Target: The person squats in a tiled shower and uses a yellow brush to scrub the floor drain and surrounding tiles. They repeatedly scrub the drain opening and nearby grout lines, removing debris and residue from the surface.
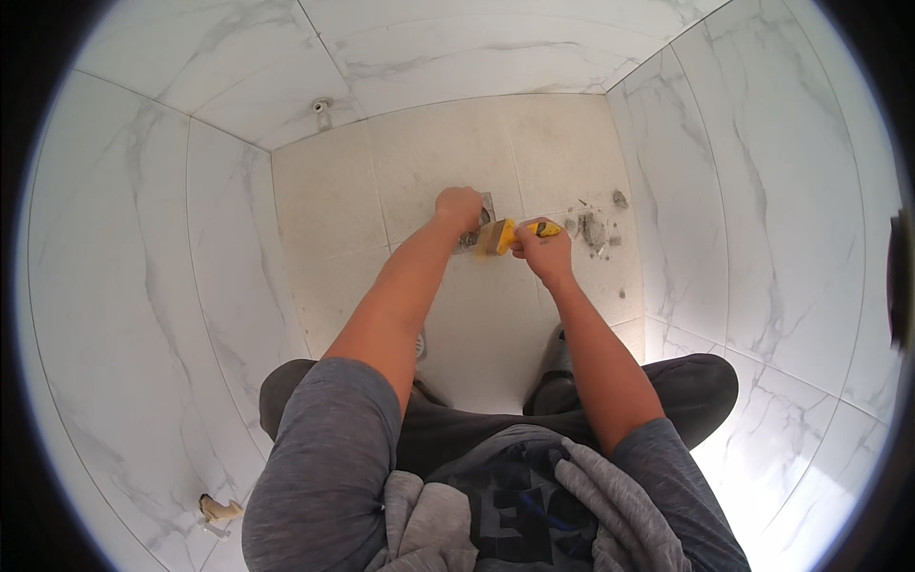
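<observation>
My right hand [545, 252] is closed around the yellow handle of a flat paintbrush [507, 236]. Its pale bristles point left, beside a square grey opening [487, 206] in the floor, which looks like a drain. Over the left part of that opening is my left hand [459, 207], knuckles up and fingers curled down out of sight. It looks closed, but whatever it may grip is hidden beneath it. Grey crumbly debris [593, 231] lies on the floor to the right of my right hand.
I squat on beige floor tiles [429, 153] between white marbled walls [686, 191]. A pipe fitting [322, 105] sticks out of the far wall. At the lower left, a hole [219, 508] breaks the wall tile. Smaller grey lumps [620, 199] lie near the right wall.
</observation>
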The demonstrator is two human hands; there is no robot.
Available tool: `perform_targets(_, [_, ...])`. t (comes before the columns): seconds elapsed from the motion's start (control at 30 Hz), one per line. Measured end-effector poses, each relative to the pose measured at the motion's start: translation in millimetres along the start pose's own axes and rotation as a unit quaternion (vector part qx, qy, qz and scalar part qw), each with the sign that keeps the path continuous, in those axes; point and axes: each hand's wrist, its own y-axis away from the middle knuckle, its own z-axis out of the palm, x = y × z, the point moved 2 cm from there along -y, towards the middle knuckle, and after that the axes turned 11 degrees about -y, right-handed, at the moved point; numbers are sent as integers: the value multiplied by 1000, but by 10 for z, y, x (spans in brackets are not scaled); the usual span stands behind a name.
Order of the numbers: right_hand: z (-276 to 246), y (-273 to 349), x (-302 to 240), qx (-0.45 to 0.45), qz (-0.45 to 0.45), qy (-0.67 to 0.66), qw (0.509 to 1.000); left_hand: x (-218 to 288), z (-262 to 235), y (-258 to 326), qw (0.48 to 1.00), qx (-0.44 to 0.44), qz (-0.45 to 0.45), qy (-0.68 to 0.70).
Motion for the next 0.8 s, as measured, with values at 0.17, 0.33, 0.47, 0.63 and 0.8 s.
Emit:
perform_targets(0.17, [33, 57, 13, 84, 6, -55, 995, 74, -1, -78, 1000, -10, 24, -6])
perform_targets(0.33, [-19, 84, 34, 101, 58, -67, 991, 31, -10, -86, 998, -37, 45, 28])
perform_targets(0.47, [-21, 127, 128, 107, 14, -47, 993, 1, 5, -78, 997, -39, 51, 39])
perform_targets(0.63, [96, 255, 370, 140, -48, -83, 986, -44, 9, -131, 997, -32, 66, 26])
perform_targets(0.8, [341, 346, 574, 201, 11, -134, 970, -34, -23, -237, 995, -71, 72, -14])
